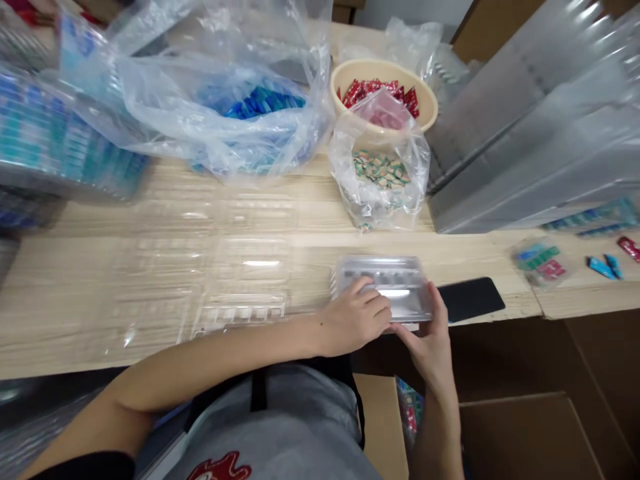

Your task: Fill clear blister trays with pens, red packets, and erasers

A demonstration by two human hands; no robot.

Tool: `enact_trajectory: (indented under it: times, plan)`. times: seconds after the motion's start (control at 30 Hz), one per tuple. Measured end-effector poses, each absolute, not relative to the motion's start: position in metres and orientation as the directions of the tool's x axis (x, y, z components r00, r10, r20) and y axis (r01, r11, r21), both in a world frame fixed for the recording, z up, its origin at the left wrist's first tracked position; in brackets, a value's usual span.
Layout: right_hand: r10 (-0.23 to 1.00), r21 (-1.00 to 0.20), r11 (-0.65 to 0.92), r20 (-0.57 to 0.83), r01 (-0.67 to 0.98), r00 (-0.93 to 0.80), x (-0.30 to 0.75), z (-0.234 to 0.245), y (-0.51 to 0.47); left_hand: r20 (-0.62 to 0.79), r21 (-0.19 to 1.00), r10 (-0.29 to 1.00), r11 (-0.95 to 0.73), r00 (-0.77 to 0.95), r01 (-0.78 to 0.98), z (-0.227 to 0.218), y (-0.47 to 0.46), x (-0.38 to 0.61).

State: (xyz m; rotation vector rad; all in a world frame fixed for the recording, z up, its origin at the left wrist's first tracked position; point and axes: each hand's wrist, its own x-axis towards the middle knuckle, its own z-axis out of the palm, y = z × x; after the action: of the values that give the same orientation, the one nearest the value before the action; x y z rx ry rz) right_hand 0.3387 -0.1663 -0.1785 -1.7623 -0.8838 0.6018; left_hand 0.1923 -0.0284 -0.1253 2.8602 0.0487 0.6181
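A stack of clear plastic blister trays (395, 283) lies at the table's front edge. My left hand (356, 319) rests curled on its near left corner, fingers pressing the top tray. My right hand (429, 333) grips the stack's near right corner with thumb and fingers. Several single clear trays (240, 280) are spread flat on the wooden table (75, 320) to the left of the stack.
A black phone (470, 299) lies just right of the stack. Behind stand a beige bowl (425, 93) of red sachets, a clear bag of small packets (381, 172), a large bag of blue packets (260, 107), and grey tray stacks (540, 133). Loose sachets (603, 265) lie far right.
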Motion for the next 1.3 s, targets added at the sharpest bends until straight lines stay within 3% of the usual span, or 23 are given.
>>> enact_trajectory:
  times: [0.2,0.43,0.5,0.63,0.73,0.83,1.07,1.2,1.3]
  plan:
    - [0.728,-0.924,-0.233,0.042,0.304,0.684,0.356,-0.181,-0.175,0.436,0.256,0.041,-0.963,0.899,-0.080,-0.138,-0.030,0.219]
    - [0.708,-0.949,-0.214,0.011,0.230,0.706,0.359,-0.195,-0.169,0.428,0.436,0.156,-0.899,0.890,-0.052,-0.113,-0.023,0.224]
    - [0.713,-0.954,-0.237,-0.044,0.181,0.700,0.359,-0.201,-0.167,0.379,0.389,0.124,-0.920,0.917,-0.036,-0.110,-0.027,0.230]
    - [0.711,-0.967,-0.234,-0.103,0.096,0.696,0.355,-0.206,-0.167,0.278,0.169,0.110,-0.984,0.954,0.064,-0.120,-0.039,0.237]
    - [0.698,-0.975,-0.212,-0.099,0.072,0.709,0.348,-0.207,-0.166,0.336,0.108,0.105,-0.992,0.936,0.072,-0.131,-0.040,0.237]
    - [0.665,-0.985,-0.155,-0.048,0.076,0.745,0.342,-0.208,-0.163,0.439,0.180,0.093,-0.984,0.894,0.014,-0.135,-0.035,0.233]
    - [0.640,-0.957,-0.082,0.164,0.280,0.750,0.348,-0.206,-0.152,0.493,0.328,0.148,-0.944,0.857,-0.026,-0.134,-0.023,0.228]
    - [0.650,-0.944,-0.070,0.202,0.323,0.732,0.356,-0.205,-0.149,0.562,0.437,0.207,-0.896,0.801,-0.075,-0.133,-0.020,0.230]
    - [0.663,-0.956,-0.091,0.151,0.279,0.733,0.362,-0.212,-0.148,0.598,0.590,0.347,-0.801,0.722,-0.102,-0.117,-0.016,0.231]
